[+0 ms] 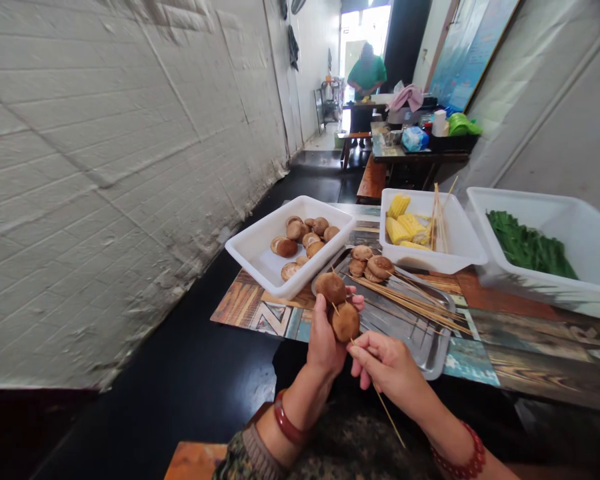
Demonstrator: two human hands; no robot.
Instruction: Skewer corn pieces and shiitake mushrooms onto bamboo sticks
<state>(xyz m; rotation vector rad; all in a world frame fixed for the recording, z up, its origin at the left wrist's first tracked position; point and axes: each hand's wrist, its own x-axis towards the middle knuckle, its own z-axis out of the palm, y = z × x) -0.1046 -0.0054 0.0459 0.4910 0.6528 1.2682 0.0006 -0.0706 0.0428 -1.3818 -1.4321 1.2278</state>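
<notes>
Two brown mushrooms (346,323) are threaded on a thin wooden skewer (391,420), whose tip pokes out past the farther cap. My left hand (325,343) cups the mushrooms from beneath and the side, its fingers curled round them. Just below the nearer cap, my right hand (387,367) pinches the skewer between thumb and fingers. The skewer's free end slants down to the right. Beyond my hands, a metal tray (433,357) bears skewered mushrooms (380,267) and a bundle of bare skewers (415,305).
A white bin (240,250) of loose mushrooms stands left. Behind the tray, another bin (450,263) holds corn pieces (407,227) and upright skewers. At right, a larger bin (595,273) contains green leaves (527,243). A person in green (367,72) stands at a far table.
</notes>
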